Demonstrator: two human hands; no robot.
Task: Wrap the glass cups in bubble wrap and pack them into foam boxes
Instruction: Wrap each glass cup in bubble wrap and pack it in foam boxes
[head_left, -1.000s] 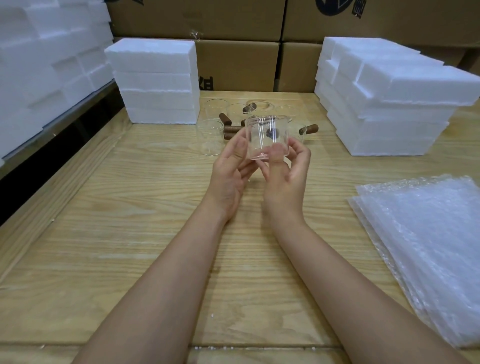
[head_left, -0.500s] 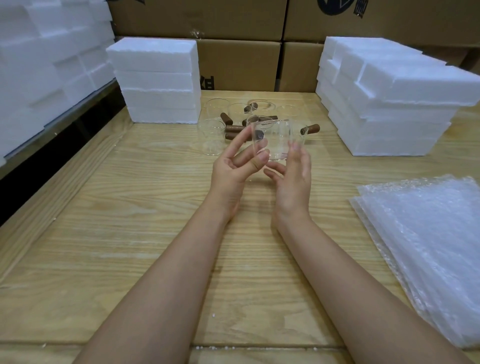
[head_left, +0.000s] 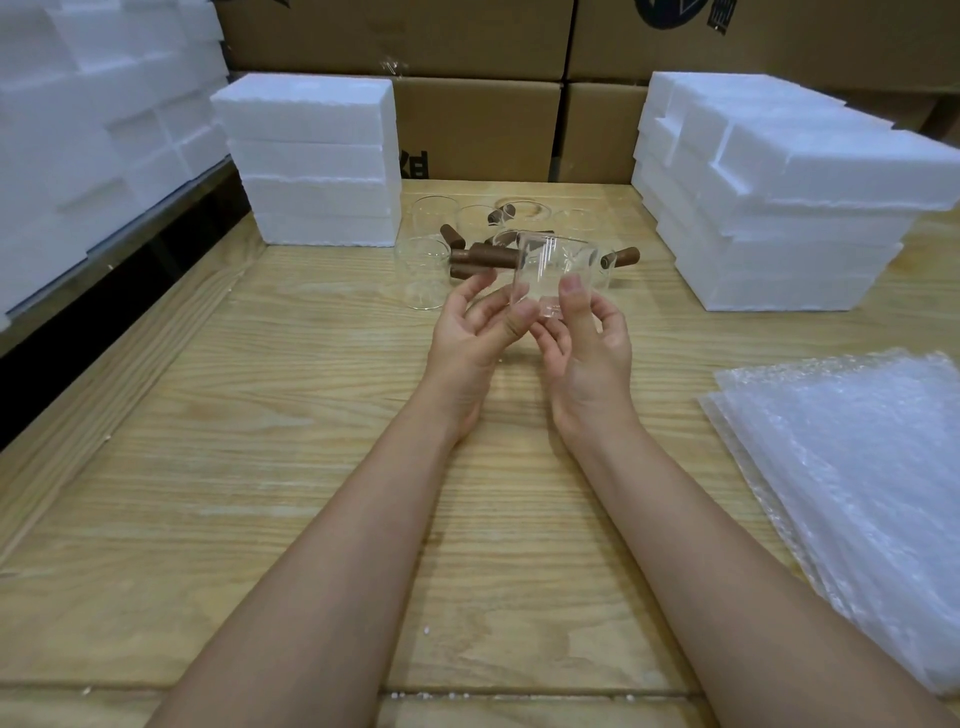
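Observation:
A clear glass cup (head_left: 550, 270) with a brown wooden handle pointing left is held above the wooden table (head_left: 260, 467). My left hand (head_left: 475, 332) touches its lower left side with thumb and fingertips. My right hand (head_left: 587, 348) pinches its base, thumb against the front wall. Behind it several more glass cups (head_left: 423, 278) with brown handles stand in a cluster. A pile of bubble wrap sheets (head_left: 857, 493) lies at the right. White foam boxes are stacked at back left (head_left: 311, 161) and back right (head_left: 779, 197).
More white foam pieces (head_left: 88, 119) are piled on a shelf at the far left, beyond a dark gap. Cardboard boxes (head_left: 478, 130) line the back of the table. Small foam crumbs lie near the table's front edge.
The cup has turned between my hands, so its brown handle now points left. My right thumb has come up onto the cup's front wall, and my left fingers have shifted along its side.

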